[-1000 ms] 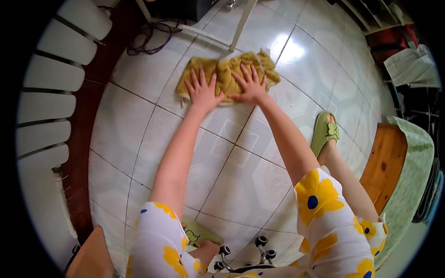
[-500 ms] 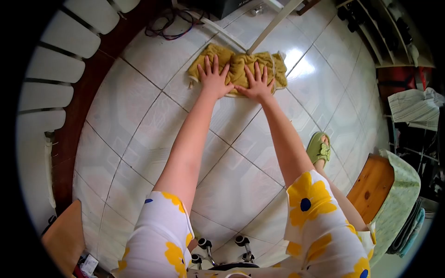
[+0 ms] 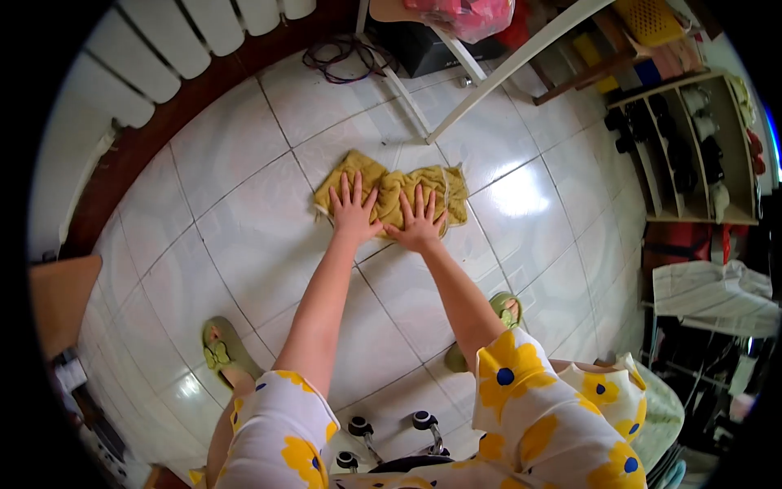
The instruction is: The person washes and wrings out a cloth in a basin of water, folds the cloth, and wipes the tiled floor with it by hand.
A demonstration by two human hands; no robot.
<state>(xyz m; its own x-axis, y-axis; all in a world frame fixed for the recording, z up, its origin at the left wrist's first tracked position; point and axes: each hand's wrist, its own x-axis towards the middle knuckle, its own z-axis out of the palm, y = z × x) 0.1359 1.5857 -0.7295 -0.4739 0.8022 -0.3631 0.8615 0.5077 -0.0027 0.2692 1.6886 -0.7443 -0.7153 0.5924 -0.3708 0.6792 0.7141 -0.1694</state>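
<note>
On the tiled floor, pressing the ochre cloth beneath left hand and right hand (splayed, unclenched); could bunch up from uneven pressure.

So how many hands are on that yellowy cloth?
2. The left hand is flat on the left part of the cloth, fingers spread. The right hand is flat beside it, further right. I can't see any other hands.

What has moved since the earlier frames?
The mustard cloth has slid back, clear of the white furniture leg it lay against. The slippered left foot has shifted leftward. Nothing was grabbed or released: left hand and right hand still lie spread on the cloth.
</note>
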